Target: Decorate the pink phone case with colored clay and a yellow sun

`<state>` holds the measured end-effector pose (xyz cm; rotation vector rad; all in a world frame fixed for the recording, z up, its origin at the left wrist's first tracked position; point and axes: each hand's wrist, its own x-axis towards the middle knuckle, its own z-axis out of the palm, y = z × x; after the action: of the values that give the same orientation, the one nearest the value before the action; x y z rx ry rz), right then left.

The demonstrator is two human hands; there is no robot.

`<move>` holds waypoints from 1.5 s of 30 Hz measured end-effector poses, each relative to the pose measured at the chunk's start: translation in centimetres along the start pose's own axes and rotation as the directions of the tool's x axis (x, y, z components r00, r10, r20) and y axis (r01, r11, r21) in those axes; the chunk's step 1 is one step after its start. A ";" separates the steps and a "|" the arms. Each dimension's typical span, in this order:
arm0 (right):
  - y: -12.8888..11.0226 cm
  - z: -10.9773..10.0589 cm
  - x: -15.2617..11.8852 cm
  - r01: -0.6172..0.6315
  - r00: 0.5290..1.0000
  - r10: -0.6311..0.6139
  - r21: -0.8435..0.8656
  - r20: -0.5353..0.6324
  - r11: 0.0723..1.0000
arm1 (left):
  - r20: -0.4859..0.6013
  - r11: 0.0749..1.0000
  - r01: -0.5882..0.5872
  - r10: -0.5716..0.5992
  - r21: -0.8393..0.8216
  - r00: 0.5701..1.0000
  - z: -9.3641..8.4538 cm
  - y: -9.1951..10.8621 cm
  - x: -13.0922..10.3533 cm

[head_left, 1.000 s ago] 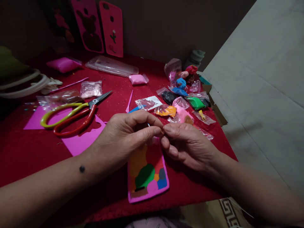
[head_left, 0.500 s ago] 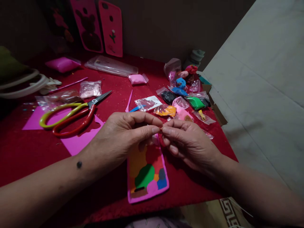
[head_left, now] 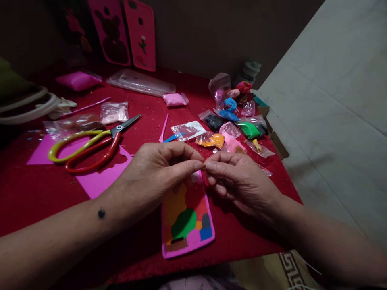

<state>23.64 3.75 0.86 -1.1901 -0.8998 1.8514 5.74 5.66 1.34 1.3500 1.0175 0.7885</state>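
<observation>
Thumb and forefinger of my left hand point(head_left: 163, 169) are pinched together, their tips meeting those of my right hand point(head_left: 238, 177), which is pinched as well. Whatever lies between the fingertips is too small to make out. Below them a phone case point(head_left: 184, 221) with a pink rim lies on the red cloth point(head_left: 242, 241). Green, orange, red, blue and pink patches cover it, and my left hand hides part of its upper end. Bags of orange clay point(head_left: 211, 140) and pink clay point(head_left: 231, 143) lie just beyond my fingers.
Scissors point(head_left: 116, 135) with yellow and red handles rest on pink sheet point(head_left: 99, 177) at left. Bags of black point(head_left: 214, 122) and green clay point(head_left: 249, 129) lie at right. Two decorated cases point(head_left: 140, 36) lean at the back. A clear case point(head_left: 140, 82) lies before them.
My fingertips have come slightly closer together, and the small bit seen between them is now hidden. The case on the cloth has stayed in place.
</observation>
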 end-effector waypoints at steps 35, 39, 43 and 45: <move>0.0 -0.2 0.2 0.044 0.999 -0.045 -0.049 -0.023 0.998 | 0.014 0.997 0.006 -0.007 0.079 1.000 -0.1 -0.1 0.2; 0.1 -0.2 0.1 0.037 0.999 -0.038 -0.060 -0.013 0.997 | 0.023 0.994 -0.029 0.027 0.106 0.999 0.0 0.0 0.2; 0.0 -0.2 0.1 0.017 1.000 -0.018 -0.059 -0.017 0.998 | 0.030 0.993 -0.037 0.033 0.115 0.999 0.1 0.0 0.2; 0.0 -0.1 0.1 0.017 1.000 -0.018 -0.055 -0.017 0.998 | 0.026 0.991 -0.035 0.032 0.127 0.999 0.1 0.1 0.2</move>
<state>23.71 3.86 0.78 -1.2260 -0.9544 1.8102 5.95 5.78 1.37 1.4860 1.0433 0.7412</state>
